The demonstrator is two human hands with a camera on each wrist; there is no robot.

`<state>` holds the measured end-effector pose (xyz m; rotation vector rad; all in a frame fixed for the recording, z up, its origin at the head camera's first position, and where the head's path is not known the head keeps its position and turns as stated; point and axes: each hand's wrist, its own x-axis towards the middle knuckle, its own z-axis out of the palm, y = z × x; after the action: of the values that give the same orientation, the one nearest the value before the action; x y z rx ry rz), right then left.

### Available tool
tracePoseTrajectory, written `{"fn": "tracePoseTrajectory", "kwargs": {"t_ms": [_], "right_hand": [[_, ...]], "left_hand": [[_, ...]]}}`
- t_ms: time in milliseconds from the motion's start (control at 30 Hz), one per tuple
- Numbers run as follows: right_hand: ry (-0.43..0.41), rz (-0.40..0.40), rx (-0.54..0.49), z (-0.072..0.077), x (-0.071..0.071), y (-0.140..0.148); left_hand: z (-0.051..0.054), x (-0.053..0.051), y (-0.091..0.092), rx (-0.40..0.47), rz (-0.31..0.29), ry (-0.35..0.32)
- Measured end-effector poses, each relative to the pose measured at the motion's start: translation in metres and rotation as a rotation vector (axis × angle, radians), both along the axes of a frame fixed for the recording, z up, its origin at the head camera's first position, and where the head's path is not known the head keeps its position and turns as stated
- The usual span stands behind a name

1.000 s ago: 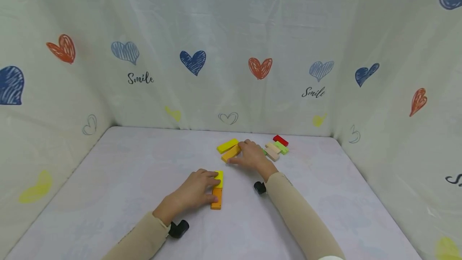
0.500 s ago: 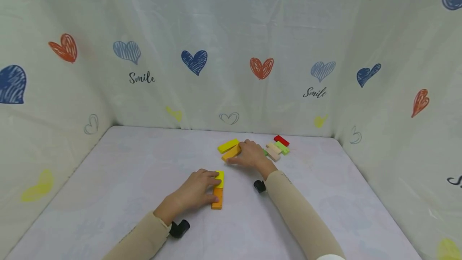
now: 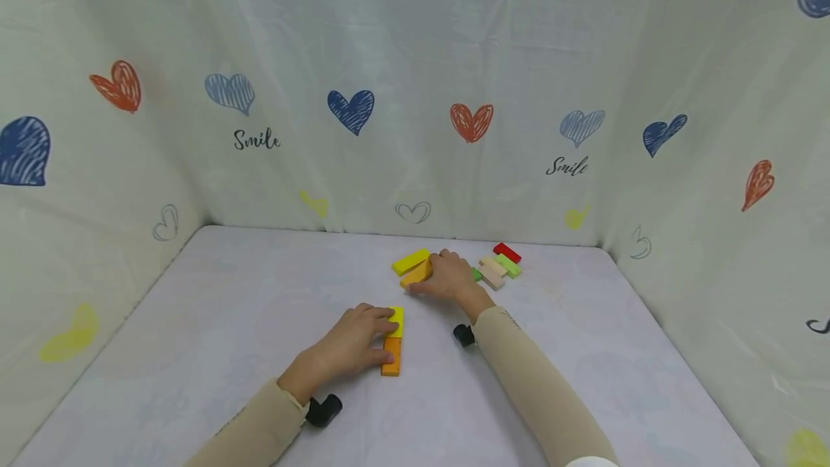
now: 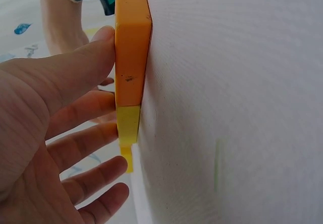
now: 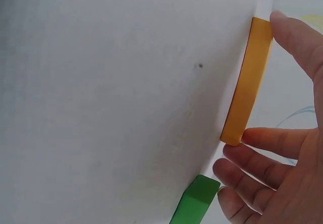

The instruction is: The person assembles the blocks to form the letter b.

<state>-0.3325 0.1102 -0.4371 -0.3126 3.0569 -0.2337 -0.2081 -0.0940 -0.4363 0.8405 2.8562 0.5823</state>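
My left hand point(image 3: 350, 337) rests beside two blocks set end to end, a yellow block point(image 3: 398, 323) and an orange block point(image 3: 392, 357) nearer me. In the left wrist view its thumb touches the side of that orange block point(image 4: 132, 52), and fingertips meet the same side near the yellow block point(image 4: 128, 123). Farther off, my right hand point(image 3: 449, 277) pinches a second orange block point(image 3: 415, 274) by its ends. The right wrist view has the thumb at one end of this orange block point(image 5: 247, 82) and the index finger at the other.
Another yellow block point(image 3: 411, 261) lies just behind the pinched one. Right of my right hand are a green block point(image 5: 196, 201), a red block point(image 3: 507, 252), a light green block point(image 3: 509, 266) and two pale wooden blocks point(image 3: 491, 277). A heart-printed curtain point(image 3: 415, 164) encloses the table.
The head view has shifted very slightly. Both hands and the blocks stay almost where they were.
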Motion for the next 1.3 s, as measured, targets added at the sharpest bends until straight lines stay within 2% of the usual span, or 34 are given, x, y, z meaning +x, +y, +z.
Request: {"fn": "tracePoseTrajectory", "kwargs": {"t_ms": [433, 833, 1100, 1300], "right_hand": [[-0.024, 0.019, -0.046, 0.0033, 0.0020, 0.0028], [-0.194, 0.152, -0.211, 0.0032, 0.0008, 0.0087], [-0.231, 0.263, -0.266, 0.0017, -0.0022, 0.0065], [-0.239, 0.295, -0.289, 0.0008, -0.0031, 0.0039]], "left_hand": [[-0.0004, -0.0003, 0.0002, -0.010, 0.003, -0.001], [0.0021, 0.0021, 0.0007, -0.021, -0.009, -0.006], [0.0026, 0.0025, 0.0009, -0.032, -0.010, -0.003], [0.0021, 0.0029, 0.0007, -0.016, -0.008, -0.011]]}}
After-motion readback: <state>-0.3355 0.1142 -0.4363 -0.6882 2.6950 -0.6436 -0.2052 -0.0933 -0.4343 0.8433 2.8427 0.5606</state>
